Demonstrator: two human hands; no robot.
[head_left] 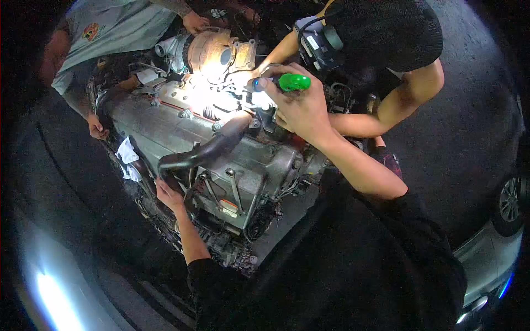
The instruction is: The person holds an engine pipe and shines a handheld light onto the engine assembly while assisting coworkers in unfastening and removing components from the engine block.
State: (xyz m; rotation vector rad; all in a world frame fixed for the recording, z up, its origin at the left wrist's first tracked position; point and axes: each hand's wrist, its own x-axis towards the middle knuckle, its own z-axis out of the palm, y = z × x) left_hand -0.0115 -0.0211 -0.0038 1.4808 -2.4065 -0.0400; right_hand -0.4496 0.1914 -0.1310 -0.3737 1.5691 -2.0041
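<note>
My right hand [302, 105] grips a flashlight with a bright green end [295, 83], its beam glaring over the engine's far side. A large engine [149, 124] with a grey ribbed cover lies before me. Across it runs a dark curved pipe [204, 154], and my left hand [169, 194] is closed around its near bent end, fingers partly hidden. Two wrenches lie on the cover near that hand; one is the wrench [234, 185]. Beyond the light sits a rusty metal housing [212, 49], and glare hides the parts in between.
A co-worker in a dark cap [386, 33] leans in from the right, arms reaching into the engine. Another person in a grey shirt [116, 27] stands at the far left, hands on the engine. A white rag [128, 157] hangs at its left edge. A car [494, 259] is at right.
</note>
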